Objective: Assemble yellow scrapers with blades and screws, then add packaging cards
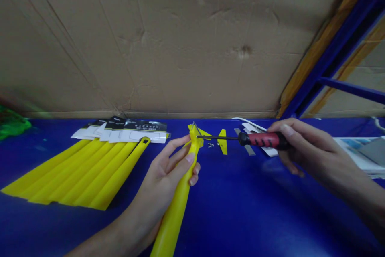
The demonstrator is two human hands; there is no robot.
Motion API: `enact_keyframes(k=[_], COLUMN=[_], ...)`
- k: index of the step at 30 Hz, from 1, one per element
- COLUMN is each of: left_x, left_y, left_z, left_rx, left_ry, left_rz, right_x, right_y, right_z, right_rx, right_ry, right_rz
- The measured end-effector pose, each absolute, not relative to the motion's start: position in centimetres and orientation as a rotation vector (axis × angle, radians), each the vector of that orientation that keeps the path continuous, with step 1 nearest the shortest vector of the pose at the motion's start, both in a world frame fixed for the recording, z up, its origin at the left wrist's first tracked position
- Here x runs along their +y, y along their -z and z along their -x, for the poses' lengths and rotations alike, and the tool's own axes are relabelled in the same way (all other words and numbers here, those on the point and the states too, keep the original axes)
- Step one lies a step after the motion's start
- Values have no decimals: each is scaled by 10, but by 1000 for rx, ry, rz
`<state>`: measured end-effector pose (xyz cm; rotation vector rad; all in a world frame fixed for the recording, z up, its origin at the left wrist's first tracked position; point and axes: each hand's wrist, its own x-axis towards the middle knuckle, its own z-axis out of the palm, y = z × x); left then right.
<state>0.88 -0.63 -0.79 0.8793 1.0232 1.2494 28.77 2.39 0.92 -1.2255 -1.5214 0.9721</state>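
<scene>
Partly, the left hand (165, 175) hides the yellow handle (174, 213); the screwdriver (263, 140) ends indistinctly.

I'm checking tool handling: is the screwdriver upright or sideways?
Sideways: the screwdriver runs nearly level across the view, from the right hand to the head of the yellow tool.

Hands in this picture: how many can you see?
2: the left hand, below centre, gripping a long yellow handle; the right hand, toward the right, holding a red-and-black screwdriver.
</scene>
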Motion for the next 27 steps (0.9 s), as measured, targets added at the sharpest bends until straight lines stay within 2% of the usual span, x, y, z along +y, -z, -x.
enact_keyframes(k=[7, 14, 19, 24, 27], left_x=[0, -3, 0, 2, 2], left_y=[4, 10, 10, 14, 11], left_z=[-8, -6, -5, -5, -6], left_rx=[983, 900, 923, 941, 964], left_ry=[-1341, -1288, -1310, -1296, -1294], left_rz=[-919, -960, -918, -922, -928], right_x=[21, 23, 23, 23, 21], right_y=[-7, -5, -6, -5, -4], right_z=[-282, -277, -279, -281, -275], right_rx=[-1293, -1294, -1250, -1454, -1430], right_ry=[-1191, -993, -1105, -901, -915], right_rz=[1120, 1278, 1148, 1190, 1263])
